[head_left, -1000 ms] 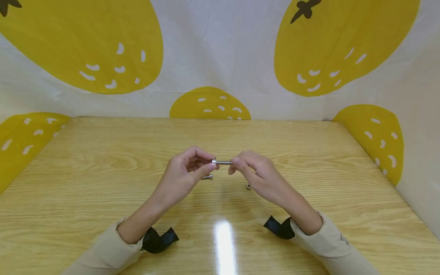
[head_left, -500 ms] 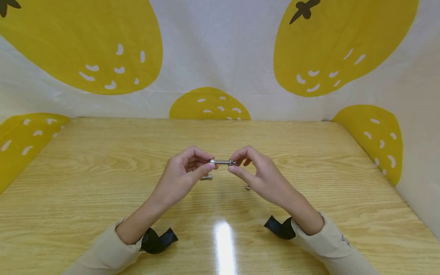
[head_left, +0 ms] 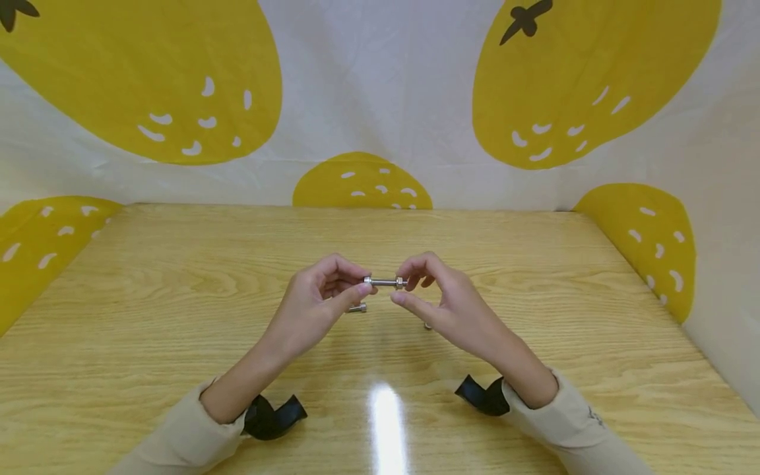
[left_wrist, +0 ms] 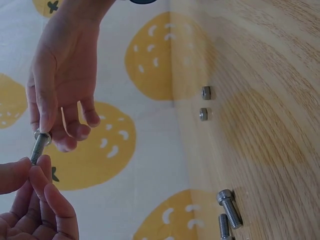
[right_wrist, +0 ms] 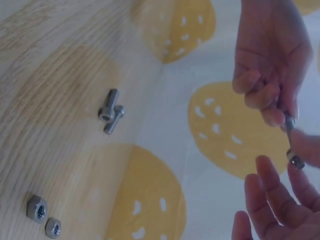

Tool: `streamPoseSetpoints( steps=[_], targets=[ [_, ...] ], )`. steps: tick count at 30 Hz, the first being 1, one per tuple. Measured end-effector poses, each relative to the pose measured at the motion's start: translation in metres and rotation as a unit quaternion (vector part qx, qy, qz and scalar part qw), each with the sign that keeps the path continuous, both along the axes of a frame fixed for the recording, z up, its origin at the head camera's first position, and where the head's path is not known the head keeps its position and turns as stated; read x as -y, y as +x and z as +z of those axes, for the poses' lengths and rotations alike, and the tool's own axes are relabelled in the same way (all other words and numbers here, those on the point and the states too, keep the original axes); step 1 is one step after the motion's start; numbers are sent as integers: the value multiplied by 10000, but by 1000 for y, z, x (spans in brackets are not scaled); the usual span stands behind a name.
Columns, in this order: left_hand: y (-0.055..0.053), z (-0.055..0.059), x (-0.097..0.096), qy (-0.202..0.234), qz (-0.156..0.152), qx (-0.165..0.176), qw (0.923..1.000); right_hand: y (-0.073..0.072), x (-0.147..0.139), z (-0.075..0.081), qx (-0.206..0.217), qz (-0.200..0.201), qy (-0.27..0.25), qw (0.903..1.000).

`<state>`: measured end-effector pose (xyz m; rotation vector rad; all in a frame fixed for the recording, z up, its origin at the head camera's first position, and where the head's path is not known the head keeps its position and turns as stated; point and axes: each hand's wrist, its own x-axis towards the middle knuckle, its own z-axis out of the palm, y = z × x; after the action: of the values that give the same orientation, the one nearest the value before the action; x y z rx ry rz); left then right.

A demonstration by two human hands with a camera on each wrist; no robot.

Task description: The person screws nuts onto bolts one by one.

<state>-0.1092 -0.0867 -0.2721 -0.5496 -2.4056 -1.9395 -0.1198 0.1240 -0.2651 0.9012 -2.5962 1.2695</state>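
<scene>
My left hand (head_left: 315, 300) pinches a silver socket-head bolt (head_left: 382, 282) at its head between thumb and fingertips, the shank lying level and pointing right in the head view. A hex nut (head_left: 400, 283) sits on the bolt near its free end, with the tip showing past it. My right hand (head_left: 454, 300) is at that end: the index fingertip touches the nut from above, while the thumb stands a little below it. In the right wrist view the nut (left_wrist: 42, 137) also shows between the two hands. Both hands are above the wooden table (head_left: 208, 264).
Two more socket-head bolts, a larger bolt (left_wrist: 229, 209) and a smaller bolt (left_wrist: 224, 226), lie together on the table. Two loose nuts, one larger nut (right_wrist: 37, 209) and one smaller nut (right_wrist: 53, 228), lie apart from them. A patterned cloth (head_left: 380, 99) hangs behind the table.
My right thumb has slid down off the nut and the index finger has come over its top, so the nut shows. My left hand keeps its pinch on the bolt, nearly still.
</scene>
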Motion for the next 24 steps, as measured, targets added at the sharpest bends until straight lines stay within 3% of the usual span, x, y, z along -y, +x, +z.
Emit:
streamPoseSetpoints(
  steps=[5,16,24],
  targets=[
    [0,0,0,-11,3,-6,10000,1,0,-1,-216,29,-71,9997],
    [1,1,0,19,-25,93,10000,1,1,-2,312,-116,78,9994],
    [0,0,0,-4,4,57,10000,1,1,-1,-55,-28,-126,9999]
  ],
)
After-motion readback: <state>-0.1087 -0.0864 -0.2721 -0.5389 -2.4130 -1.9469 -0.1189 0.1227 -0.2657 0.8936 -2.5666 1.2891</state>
